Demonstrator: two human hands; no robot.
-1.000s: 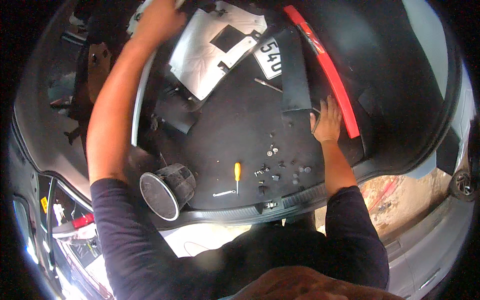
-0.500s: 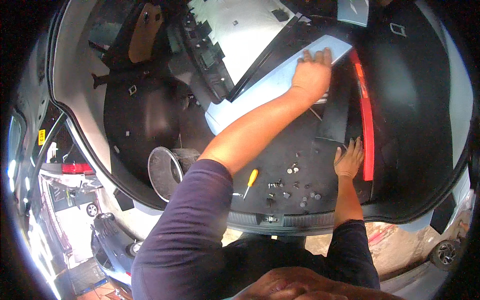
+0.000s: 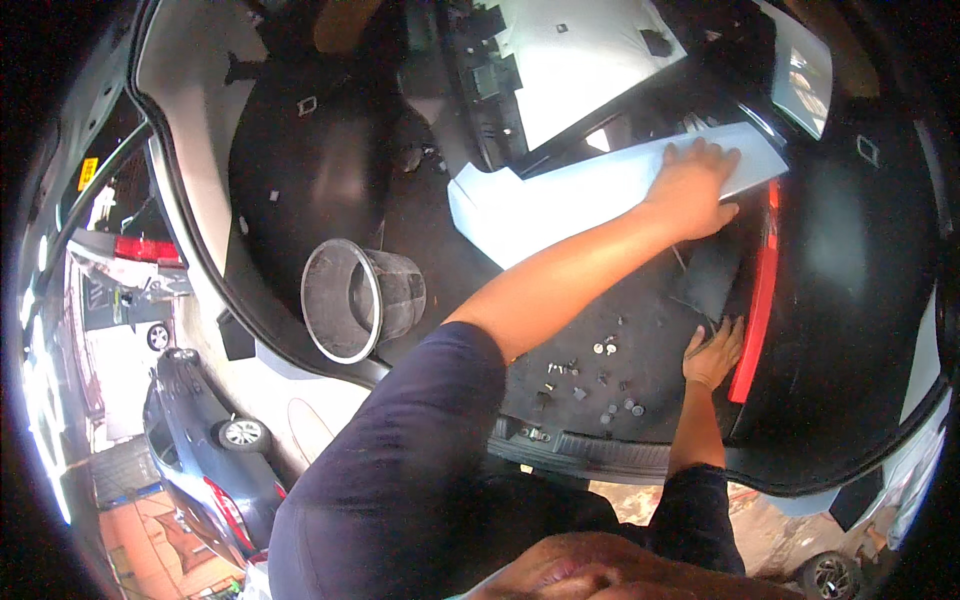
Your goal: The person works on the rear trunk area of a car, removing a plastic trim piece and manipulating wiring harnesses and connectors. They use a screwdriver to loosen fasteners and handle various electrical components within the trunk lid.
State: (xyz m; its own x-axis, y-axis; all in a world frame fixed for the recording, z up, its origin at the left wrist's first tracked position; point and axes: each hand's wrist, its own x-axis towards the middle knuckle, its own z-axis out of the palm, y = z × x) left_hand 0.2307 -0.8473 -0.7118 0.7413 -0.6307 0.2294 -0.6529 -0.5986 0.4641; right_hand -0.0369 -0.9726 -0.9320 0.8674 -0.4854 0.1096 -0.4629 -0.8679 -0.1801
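Note:
My left hand (image 3: 692,188) reaches across to a long light-blue panel (image 3: 570,205). Its fingers spread over the panel's face, while the thumb shows past the near edge. One end of the panel lies close to the upper end of a red strip (image 3: 758,310). My right hand (image 3: 714,354) rests open on the dark trunk floor, fingers apart, beside that strip and a black flat piece (image 3: 708,285). Several small fasteners (image 3: 600,350) lie scattered to its left. My left forearm hides part of the floor.
A grey bucket (image 3: 400,295) lies tipped on its side at the left. Farther in are a white sheet (image 3: 580,70) and another pale panel (image 3: 805,75). The trunk sill (image 3: 600,455) runs along the near side. Outside, a dark blue car (image 3: 190,440) stands at lower left.
The view has shifted, and the light-blue panel shows more of its wide end. My left hand's thumb now shows past its near edge. The yellow-handled screwdriver has gone behind my left arm.

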